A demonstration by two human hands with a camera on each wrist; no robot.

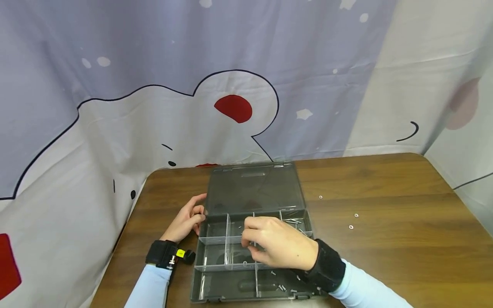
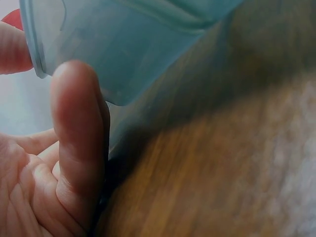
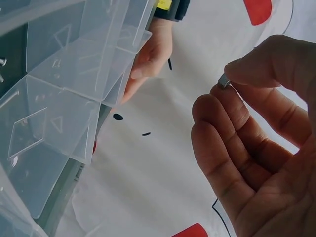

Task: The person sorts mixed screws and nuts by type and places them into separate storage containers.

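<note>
A grey see-through compartment box (image 1: 227,294) lies on the table with its lid (image 1: 254,188) folded back. My left hand (image 1: 185,222) rests at the box's left side, fingers touching near the hinge. In the left wrist view the thumb (image 2: 76,113) lies against the box wall (image 2: 133,54). Over the middle compartments, my right hand (image 1: 279,244) pinches a small silvery metal piece (image 3: 223,81) between thumb and finger; its exact kind I cannot tell. Small screws (image 1: 294,221) lie in the back right compartment, and several short screws (image 1: 282,288) in the front right one.
To the right of the box, small pale rings (image 1: 351,227) lie scattered on the brown wooden table (image 1: 408,239). A patterned curtain (image 1: 154,128) hangs behind and along the table's left side. Thin clear dividers (image 1: 256,278) stand up between the compartments.
</note>
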